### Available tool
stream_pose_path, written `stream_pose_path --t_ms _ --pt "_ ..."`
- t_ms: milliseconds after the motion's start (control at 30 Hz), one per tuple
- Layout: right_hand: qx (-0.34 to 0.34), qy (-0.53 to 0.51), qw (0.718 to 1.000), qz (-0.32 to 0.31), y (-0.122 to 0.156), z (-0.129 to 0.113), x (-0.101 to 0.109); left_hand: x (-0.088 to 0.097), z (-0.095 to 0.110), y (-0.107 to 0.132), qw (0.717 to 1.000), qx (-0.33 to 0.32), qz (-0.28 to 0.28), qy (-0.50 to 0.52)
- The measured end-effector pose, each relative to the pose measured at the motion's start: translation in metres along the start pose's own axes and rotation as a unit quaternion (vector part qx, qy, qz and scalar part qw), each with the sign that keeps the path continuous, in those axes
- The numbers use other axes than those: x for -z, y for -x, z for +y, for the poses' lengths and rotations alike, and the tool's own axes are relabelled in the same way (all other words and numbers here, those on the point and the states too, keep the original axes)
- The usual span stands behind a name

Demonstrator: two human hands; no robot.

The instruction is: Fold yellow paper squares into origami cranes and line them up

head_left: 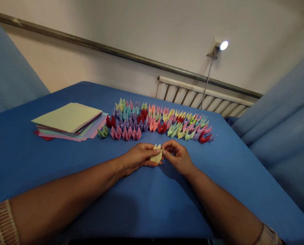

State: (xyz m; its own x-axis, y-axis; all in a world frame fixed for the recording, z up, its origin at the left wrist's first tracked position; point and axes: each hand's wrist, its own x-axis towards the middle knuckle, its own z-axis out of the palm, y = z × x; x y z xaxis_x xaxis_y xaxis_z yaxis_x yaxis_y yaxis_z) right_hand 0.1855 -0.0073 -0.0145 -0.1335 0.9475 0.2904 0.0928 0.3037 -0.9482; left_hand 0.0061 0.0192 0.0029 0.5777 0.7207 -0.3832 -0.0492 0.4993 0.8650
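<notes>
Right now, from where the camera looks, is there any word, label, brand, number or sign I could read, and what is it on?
None: no readable text anywhere in this view.
Yellow folded paper: no writing on the part that shows.
Stack of paper sheets: no print on the top sheet.
Rows of folded papers: no lettering visible.
Wall socket: any marking is too small and blurred to tell.

A small pale-yellow folded paper (155, 158) is held in the left hand (136, 158), and its thin tip is pinched by the right hand (179, 157). Beyond them, rows of multicoloured paper figures (162, 128) are set on the blue bench (233, 170), beside a stack of coloured sheets (67, 117).
</notes>
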Motion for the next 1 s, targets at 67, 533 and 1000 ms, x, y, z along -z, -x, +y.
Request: stream_pose_path --t_ms 67,533,1000 --pt "0.019 0.031 0.999 0.005 0.000 0.001 0.001 0.000 0.000 0.000 1.000 -0.005 0.001 -0.004" --pt "0.173 0.264 0.949 -0.024 0.001 -0.005 0.010 -0.005 -0.001 -0.001 0.999 -0.027 0.030 -0.021" --pt "0.217 0.356 0.909 0.014 0.002 -0.005 0.009 -0.006 -0.002 -0.001 0.998 -0.035 0.043 -0.013"
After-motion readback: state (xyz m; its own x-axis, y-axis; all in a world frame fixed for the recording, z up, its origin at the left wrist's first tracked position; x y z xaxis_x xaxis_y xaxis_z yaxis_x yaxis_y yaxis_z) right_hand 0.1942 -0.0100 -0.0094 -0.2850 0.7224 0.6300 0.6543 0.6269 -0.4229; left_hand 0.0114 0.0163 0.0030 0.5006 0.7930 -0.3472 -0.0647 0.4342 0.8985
